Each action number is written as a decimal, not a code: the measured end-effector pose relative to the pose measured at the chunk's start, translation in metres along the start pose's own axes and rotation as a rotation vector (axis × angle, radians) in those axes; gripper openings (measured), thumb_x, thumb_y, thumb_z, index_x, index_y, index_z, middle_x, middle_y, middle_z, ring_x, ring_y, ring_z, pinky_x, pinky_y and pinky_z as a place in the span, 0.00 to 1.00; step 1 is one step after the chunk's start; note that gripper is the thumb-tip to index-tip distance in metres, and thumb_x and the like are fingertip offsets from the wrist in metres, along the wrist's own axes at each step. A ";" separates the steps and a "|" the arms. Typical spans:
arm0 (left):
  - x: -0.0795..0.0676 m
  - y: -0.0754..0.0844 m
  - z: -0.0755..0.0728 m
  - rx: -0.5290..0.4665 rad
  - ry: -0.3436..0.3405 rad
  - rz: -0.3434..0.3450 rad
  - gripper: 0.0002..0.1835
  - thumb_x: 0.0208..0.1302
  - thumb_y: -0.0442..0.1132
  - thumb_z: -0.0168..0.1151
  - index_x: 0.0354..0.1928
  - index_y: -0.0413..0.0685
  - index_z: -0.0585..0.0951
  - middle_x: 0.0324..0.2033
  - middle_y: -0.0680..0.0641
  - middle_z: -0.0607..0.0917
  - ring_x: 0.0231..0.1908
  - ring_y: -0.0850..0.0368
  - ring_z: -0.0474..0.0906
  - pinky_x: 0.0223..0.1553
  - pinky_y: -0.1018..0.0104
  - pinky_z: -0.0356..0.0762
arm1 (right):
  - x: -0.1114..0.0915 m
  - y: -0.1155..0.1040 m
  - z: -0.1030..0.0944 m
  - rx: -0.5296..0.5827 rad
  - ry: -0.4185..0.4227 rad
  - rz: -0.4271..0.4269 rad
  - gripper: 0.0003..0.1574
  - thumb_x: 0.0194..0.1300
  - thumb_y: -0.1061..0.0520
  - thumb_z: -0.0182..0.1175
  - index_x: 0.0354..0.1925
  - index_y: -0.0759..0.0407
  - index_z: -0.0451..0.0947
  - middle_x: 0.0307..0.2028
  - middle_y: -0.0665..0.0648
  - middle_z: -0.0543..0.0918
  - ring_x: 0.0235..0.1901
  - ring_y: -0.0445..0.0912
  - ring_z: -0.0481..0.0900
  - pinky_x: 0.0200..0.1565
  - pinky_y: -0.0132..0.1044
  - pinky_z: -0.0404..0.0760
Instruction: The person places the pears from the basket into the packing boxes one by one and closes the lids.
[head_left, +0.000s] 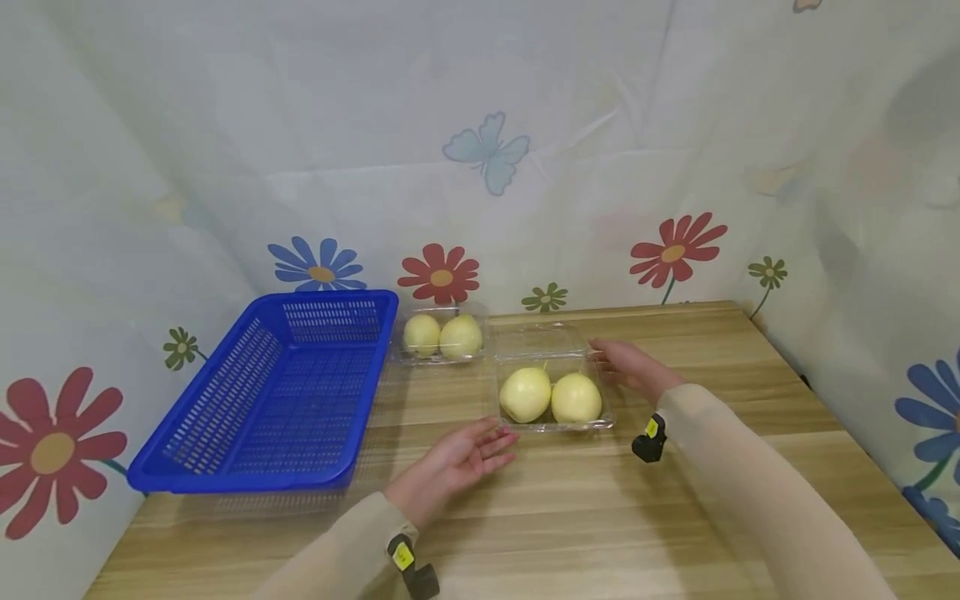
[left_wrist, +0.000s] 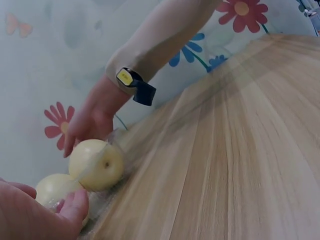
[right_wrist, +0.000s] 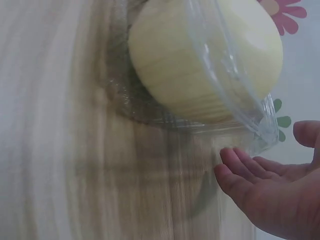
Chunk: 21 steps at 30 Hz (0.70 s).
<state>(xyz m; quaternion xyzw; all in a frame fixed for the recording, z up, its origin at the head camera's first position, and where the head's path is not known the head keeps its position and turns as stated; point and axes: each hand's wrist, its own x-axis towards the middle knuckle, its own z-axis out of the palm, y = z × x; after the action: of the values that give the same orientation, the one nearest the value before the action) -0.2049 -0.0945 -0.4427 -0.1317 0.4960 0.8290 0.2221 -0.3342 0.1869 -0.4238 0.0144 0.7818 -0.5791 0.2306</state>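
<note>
A clear plastic clamshell box (head_left: 555, 427) stands on the table with its lid (head_left: 540, 338) folded back toward the wall. Two round, pale yellow pears (head_left: 525, 394) sit side by side in its base. My left hand (head_left: 457, 460) is at the front left corner, palm turned up and fingers relaxed, fingertips close to the rim. On the far right side, my right hand (head_left: 633, 367) reaches beside the lid's hinge with its fingers extended. In the right wrist view, those fingers (right_wrist: 240, 170) are just beside the box's edge, holding nothing.
A blue slotted plastic basket (head_left: 243, 482) stands on the left. Between it and the clamshell, farther back, is another clear box (head_left: 441, 310) holding two pears. A flower-print cloth (head_left: 480, 75) hangs behind the wooden table (head_left: 585, 517).
</note>
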 end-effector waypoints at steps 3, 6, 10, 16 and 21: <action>0.004 -0.002 -0.004 0.035 -0.005 0.008 0.18 0.79 0.34 0.49 0.64 0.32 0.66 0.43 0.45 0.85 0.59 0.43 0.84 0.73 0.44 0.68 | 0.007 0.001 0.000 0.011 -0.020 0.009 0.39 0.84 0.47 0.31 0.77 0.76 0.48 0.75 0.76 0.61 0.62 0.51 0.74 0.68 0.44 0.73; 0.008 -0.003 -0.007 0.047 -0.019 0.002 0.21 0.79 0.32 0.49 0.68 0.30 0.64 0.37 0.49 0.89 0.44 0.58 0.89 0.73 0.48 0.67 | 0.012 0.002 -0.001 0.023 -0.065 0.024 0.38 0.83 0.50 0.31 0.75 0.77 0.50 0.75 0.75 0.61 0.59 0.46 0.77 0.70 0.43 0.73; 0.012 -0.003 -0.008 0.050 -0.031 -0.012 0.18 0.78 0.30 0.49 0.65 0.31 0.67 0.31 0.53 0.89 0.37 0.64 0.88 0.73 0.52 0.68 | 0.018 0.003 -0.003 0.102 -0.093 0.034 0.26 0.82 0.55 0.34 0.63 0.74 0.64 0.60 0.71 0.82 0.45 0.36 0.81 0.55 0.29 0.79; 0.016 -0.001 -0.009 0.065 -0.048 -0.020 0.09 0.78 0.29 0.49 0.55 0.36 0.73 0.29 0.53 0.88 0.35 0.63 0.88 0.65 0.60 0.79 | 0.018 -0.002 -0.002 0.263 -0.086 0.012 0.29 0.83 0.57 0.32 0.66 0.79 0.62 0.26 0.42 0.85 0.31 0.31 0.84 0.40 0.22 0.82; 0.018 0.003 -0.009 0.060 -0.059 -0.025 0.07 0.78 0.29 0.47 0.50 0.38 0.74 0.28 0.52 0.89 0.34 0.64 0.88 0.60 0.64 0.82 | 0.029 -0.001 -0.001 0.271 -0.023 0.026 0.36 0.83 0.59 0.37 0.79 0.72 0.40 0.54 0.55 0.86 0.33 0.30 0.84 0.46 0.24 0.84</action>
<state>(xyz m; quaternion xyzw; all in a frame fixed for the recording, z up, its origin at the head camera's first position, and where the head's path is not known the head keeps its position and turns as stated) -0.2222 -0.0991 -0.4523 -0.1067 0.5121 0.8145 0.2510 -0.3607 0.1803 -0.4332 0.0490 0.6935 -0.6765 0.2430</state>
